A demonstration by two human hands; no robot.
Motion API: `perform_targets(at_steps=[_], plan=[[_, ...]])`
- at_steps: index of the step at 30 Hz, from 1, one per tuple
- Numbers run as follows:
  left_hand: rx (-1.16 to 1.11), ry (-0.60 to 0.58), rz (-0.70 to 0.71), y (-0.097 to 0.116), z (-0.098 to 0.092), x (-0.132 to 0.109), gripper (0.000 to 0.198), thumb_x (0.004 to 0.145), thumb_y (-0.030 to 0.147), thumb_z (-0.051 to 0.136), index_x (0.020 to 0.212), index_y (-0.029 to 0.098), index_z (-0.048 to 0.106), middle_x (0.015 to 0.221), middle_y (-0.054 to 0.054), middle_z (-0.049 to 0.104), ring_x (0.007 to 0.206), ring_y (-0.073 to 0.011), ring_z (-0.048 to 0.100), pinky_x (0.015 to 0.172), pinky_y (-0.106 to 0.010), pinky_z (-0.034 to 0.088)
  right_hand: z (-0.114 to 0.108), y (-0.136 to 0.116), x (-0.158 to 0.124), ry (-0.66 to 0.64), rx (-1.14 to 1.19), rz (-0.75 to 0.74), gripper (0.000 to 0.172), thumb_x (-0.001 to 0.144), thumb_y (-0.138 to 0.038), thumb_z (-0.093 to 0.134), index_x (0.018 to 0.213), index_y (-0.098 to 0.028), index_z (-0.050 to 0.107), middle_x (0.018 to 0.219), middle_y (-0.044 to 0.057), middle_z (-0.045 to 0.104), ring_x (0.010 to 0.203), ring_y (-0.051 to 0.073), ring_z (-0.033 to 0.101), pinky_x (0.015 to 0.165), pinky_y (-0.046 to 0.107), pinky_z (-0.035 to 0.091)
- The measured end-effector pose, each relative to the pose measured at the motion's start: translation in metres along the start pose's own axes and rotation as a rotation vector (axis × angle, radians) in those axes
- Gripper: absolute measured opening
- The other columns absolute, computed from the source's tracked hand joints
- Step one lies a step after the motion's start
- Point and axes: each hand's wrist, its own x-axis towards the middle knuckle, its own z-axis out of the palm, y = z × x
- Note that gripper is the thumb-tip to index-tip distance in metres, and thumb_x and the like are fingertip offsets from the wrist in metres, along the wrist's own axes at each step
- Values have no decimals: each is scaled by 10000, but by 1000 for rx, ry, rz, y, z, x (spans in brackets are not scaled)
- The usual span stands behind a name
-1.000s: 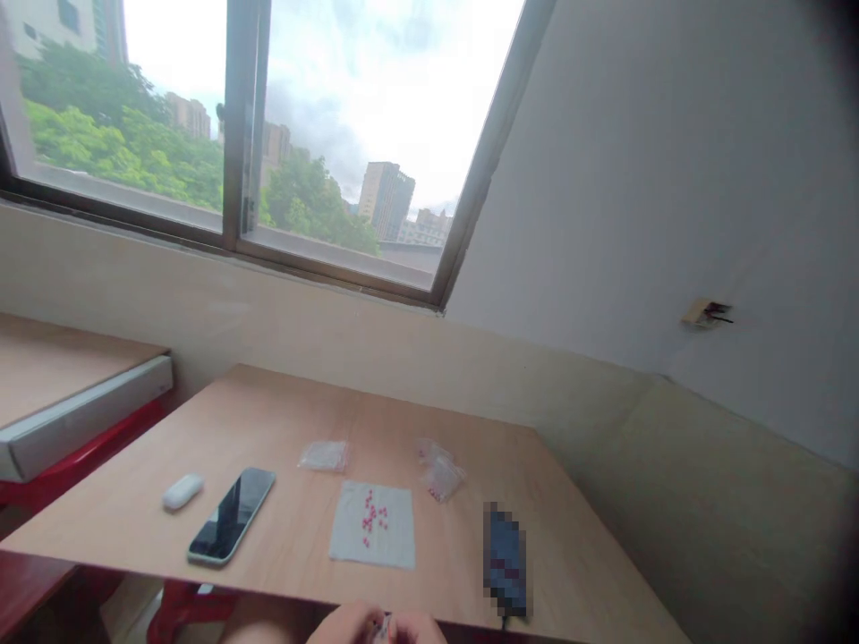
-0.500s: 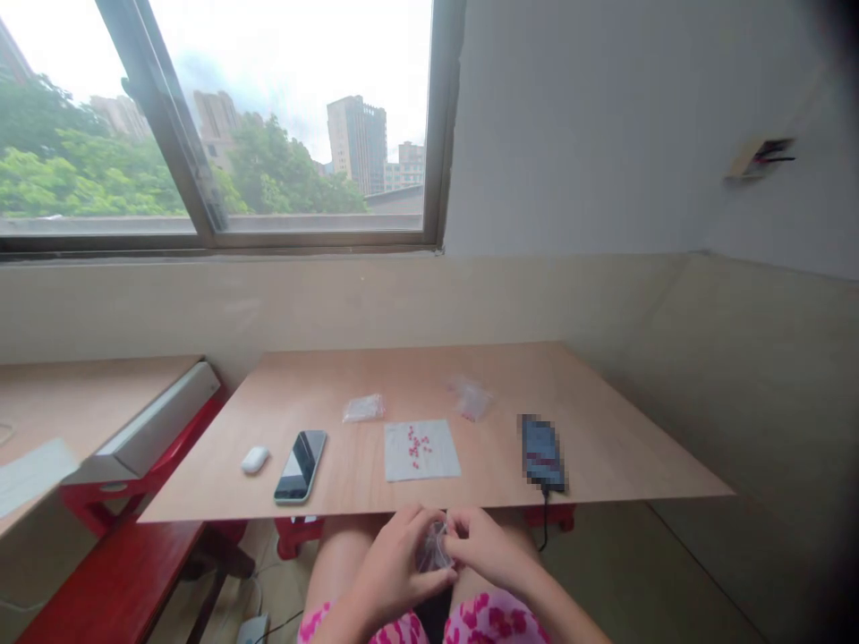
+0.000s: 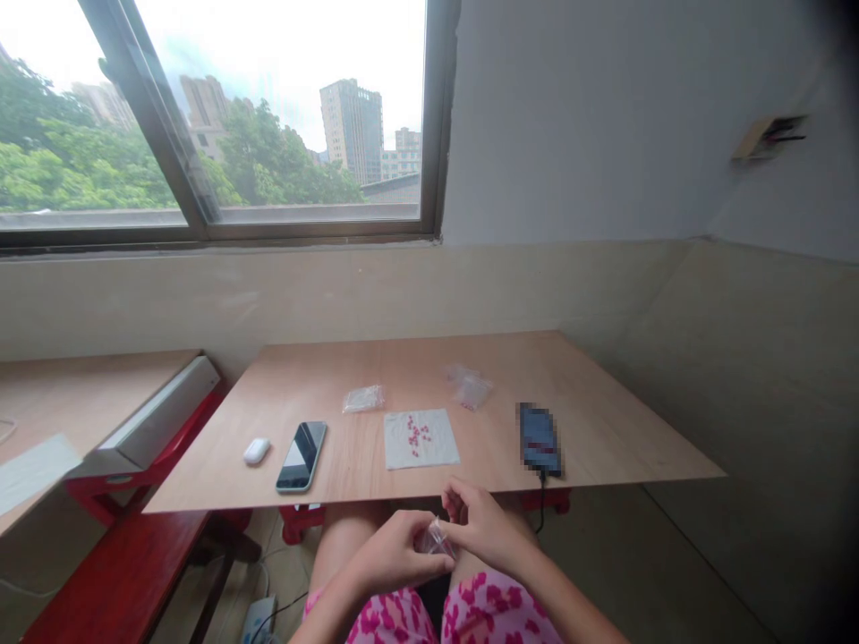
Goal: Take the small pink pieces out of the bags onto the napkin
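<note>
Low over my lap, in front of the table edge, my left hand [image 3: 401, 547] is closed round a crumpled clear plastic bag [image 3: 435, 538]. My right hand [image 3: 484, 528] meets the bag from the right, its thumb against the plastic and its other fingers curled above. Whether a small item sits in those curled fingers is hidden. Beyond the hands, a white paper square [image 3: 439, 452] lies flat on the table, with several small red-pink pieces [image 3: 417, 433] scattered on it.
The wooden table [image 3: 362, 487] also bears a phone [image 3: 301, 457], a white earbud case [image 3: 256, 451], a flat clear packet [image 3: 363, 399], a bag with pink pieces [image 3: 470, 390] and a corded dark device [image 3: 540, 440]. At left stands a red bench [image 3: 127, 572].
My right hand's fingers have lifted up and away from the bag, while its thumb stays there. My left hand keeps the bag. The view has tilted slightly downward.
</note>
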Motion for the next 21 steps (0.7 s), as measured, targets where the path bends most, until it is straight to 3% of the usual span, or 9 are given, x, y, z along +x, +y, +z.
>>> perform_targets(at_steps=[5,9,14,18,21], plan=[[25,48,17,-3,-3,0,333,778,400,764,977,138,710,873,-23,673,784,-169,551,677,-246,403,-3,-3,-1,-39,53,-2,123,755,-204,695,812,-185,587,741,-15,615,677,140,538,597,231,380],[6,107,54,3,-9,-2,376,763,372,780,1051,157,671,990,-33,677,892,-191,578,766,-261,441,1,2,-1,-93,191,28,157,763,-237,716,873,-178,621,769,-9,637,694,142,558,616,230,408],[43,141,90,-2,-20,3,346,801,341,739,1082,173,626,1004,-32,667,910,-191,595,795,-272,450,-3,8,8,-71,230,19,163,812,-275,694,922,-173,630,791,0,644,702,141,571,641,238,426],[293,251,56,-21,-51,24,379,791,357,723,1100,169,608,988,-46,662,862,-199,596,760,-285,449,-11,20,37,87,127,-19,136,841,-221,611,963,-169,641,883,43,684,802,180,635,721,273,481],[580,279,23,-28,-83,50,380,779,359,719,1101,185,613,1007,-59,668,892,-229,622,767,-298,456,-7,38,75,250,126,-7,314,752,-75,509,1023,-162,644,988,79,713,964,213,678,863,316,520]])
